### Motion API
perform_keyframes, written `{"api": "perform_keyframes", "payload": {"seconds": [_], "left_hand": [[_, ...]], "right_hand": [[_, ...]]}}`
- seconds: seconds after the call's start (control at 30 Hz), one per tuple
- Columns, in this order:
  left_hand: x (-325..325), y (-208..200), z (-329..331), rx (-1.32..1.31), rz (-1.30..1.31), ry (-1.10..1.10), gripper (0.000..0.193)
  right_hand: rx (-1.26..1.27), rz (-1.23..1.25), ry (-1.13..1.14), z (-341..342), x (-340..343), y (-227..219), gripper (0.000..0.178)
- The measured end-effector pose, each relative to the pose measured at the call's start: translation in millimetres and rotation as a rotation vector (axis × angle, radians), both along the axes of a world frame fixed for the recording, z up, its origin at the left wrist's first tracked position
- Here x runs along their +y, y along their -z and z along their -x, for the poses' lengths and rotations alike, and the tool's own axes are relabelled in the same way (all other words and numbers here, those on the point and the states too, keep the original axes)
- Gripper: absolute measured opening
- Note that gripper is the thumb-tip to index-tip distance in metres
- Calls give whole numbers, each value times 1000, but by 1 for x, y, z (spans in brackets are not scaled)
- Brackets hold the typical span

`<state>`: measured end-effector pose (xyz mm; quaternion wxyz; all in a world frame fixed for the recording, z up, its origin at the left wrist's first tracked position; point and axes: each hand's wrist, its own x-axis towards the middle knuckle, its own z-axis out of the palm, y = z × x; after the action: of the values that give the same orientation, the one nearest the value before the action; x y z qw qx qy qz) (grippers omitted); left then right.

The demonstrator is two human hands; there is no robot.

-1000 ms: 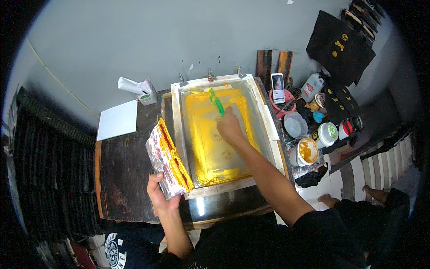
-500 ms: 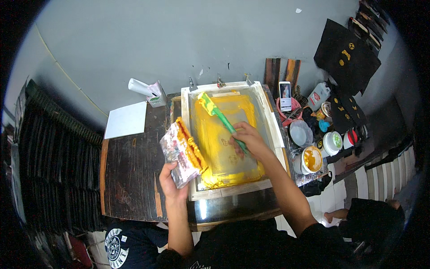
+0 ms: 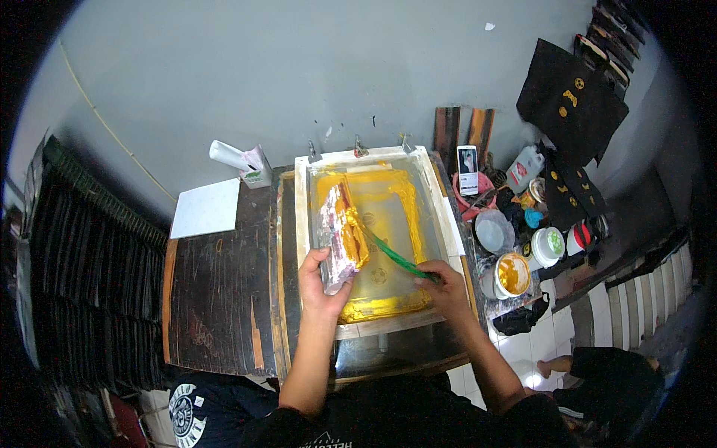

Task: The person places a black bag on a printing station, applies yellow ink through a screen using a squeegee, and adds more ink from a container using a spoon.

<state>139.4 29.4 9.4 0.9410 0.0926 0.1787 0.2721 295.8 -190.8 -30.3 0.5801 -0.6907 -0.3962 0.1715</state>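
My left hand [image 3: 323, 287] is closed around a squeegee [image 3: 336, 231] smeared with yellow ink, tilted over the left part of a screen printing frame [image 3: 449, 224]. Clear wrapping seems to cover part of the squeegee. In my right hand [image 3: 446, 290] is the end of a green-handled spatula [image 3: 396, 257]. Its shaft runs up-left to the squeegee's inky edge, where its head is hidden. Yellow ink [image 3: 409, 209] lies along the borders of the mesh, thick along the bottom. Small ball and controller designs show through the mesh.
Clamps [image 3: 361, 145] hold the frame's far edge. At right stand a tub of yellow ink [image 3: 512, 275], a white tub [image 3: 547, 246], a clear bowl [image 3: 494, 230] and a phone [image 3: 467, 170]. A white board [image 3: 205, 209] lies on the dark table [image 3: 216, 299]. People sit at lower left and lower right.
The squeegee has moved right, over the mesh, and turned more upright. My right hand has come down and right, bringing the spatula's head from the far left mesh to the squeegee's edge.
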Motion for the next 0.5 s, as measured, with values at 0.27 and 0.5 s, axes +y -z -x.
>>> {"api": "perform_keyframes", "payload": {"seconds": [0.27,0.5], "left_hand": [[5,-23,36,-103,-102,-73,44],[4,-16,55,-78,-147,-124,59]], "right_hand": [[-483,377,329,-112,12,-56,19],[-814,799,283,-186,104,-61,19]]}}
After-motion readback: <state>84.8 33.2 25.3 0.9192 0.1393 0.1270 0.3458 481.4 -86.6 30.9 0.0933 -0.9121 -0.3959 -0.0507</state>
